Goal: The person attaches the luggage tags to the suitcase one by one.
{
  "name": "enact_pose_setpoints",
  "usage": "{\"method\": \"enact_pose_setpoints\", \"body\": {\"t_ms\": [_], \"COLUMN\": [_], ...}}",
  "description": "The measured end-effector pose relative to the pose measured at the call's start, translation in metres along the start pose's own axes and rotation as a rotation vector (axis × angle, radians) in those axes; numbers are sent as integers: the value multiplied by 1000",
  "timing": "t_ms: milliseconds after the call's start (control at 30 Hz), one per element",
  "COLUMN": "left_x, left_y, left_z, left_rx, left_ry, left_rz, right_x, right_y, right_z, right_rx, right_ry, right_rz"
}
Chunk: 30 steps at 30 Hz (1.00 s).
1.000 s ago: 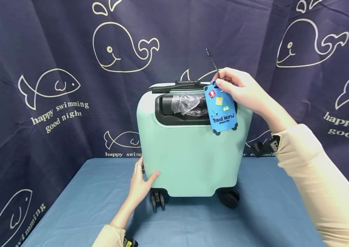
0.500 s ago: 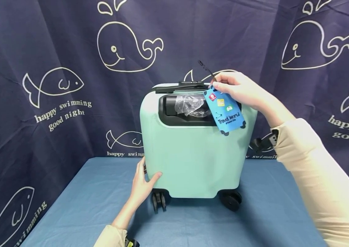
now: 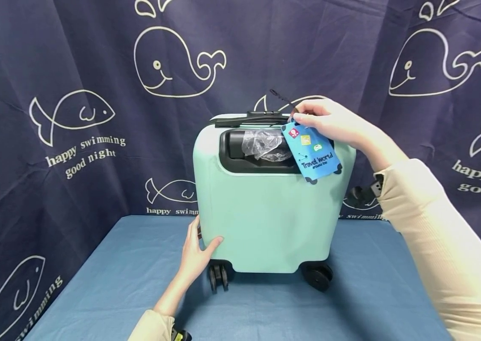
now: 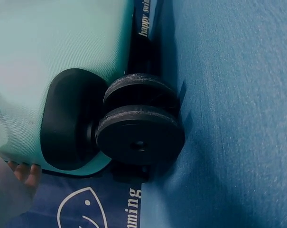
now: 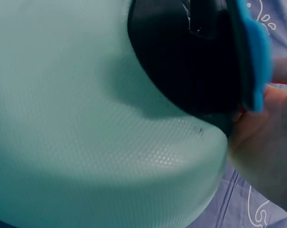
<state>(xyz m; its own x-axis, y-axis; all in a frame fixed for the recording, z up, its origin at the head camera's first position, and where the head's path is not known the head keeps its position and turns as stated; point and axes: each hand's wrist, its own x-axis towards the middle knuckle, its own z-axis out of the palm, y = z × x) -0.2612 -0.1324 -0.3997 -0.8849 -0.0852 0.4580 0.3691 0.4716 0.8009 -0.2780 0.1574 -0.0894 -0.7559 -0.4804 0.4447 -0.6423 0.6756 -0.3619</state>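
A mint-green suitcase (image 3: 266,218) stands upright on its black caster wheels (image 4: 141,135). My left hand (image 3: 194,248) grips its lower left side, thumb on the front face and fingers round the side; in the left wrist view its fingertips (image 4: 27,173) touch the shell. At the top right, my right hand (image 3: 330,121) pinches the upper end of a blue luggage tag (image 3: 312,154) printed "Travel World". The tag hangs tilted across the black handle recess (image 3: 244,166). Its thin black strap (image 3: 282,97) sticks up to the left of the fingers.
A black carry handle (image 3: 232,122) runs along the suitcase's top. Crumpled clear plastic (image 3: 263,143) covers the bar in the recess. Blue cloth (image 3: 138,274) covers the table, and a navy curtain (image 3: 266,57) with whales and fish hangs close behind.
The tag's lower end has swung right and the strap's free end has dipped down to the left, nearer the handle. My left hand stays on the suitcase, which stands as before.
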Motion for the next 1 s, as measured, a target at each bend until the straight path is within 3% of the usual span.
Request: {"method": "enact_pose_setpoints", "body": {"t_ms": [200, 500, 733, 1000], "left_x": [-1, -3, 0, -5], "left_y": [0, 4, 4, 3], "left_z": [1, 0, 0, 2], "left_rx": [-4, 2, -2, -21], "left_ry": [-6, 4, -11, -7], "left_rz": [-18, -19, -5, 3], "right_x": [5, 8, 11, 19], "right_y": [-1, -7, 0, 9], "right_z": [-1, -2, 1, 3], "right_rx": [-77, -67, -59, 31], "right_ry": [2, 42, 92, 59], "right_rz": [-20, 149, 114, 86]}}
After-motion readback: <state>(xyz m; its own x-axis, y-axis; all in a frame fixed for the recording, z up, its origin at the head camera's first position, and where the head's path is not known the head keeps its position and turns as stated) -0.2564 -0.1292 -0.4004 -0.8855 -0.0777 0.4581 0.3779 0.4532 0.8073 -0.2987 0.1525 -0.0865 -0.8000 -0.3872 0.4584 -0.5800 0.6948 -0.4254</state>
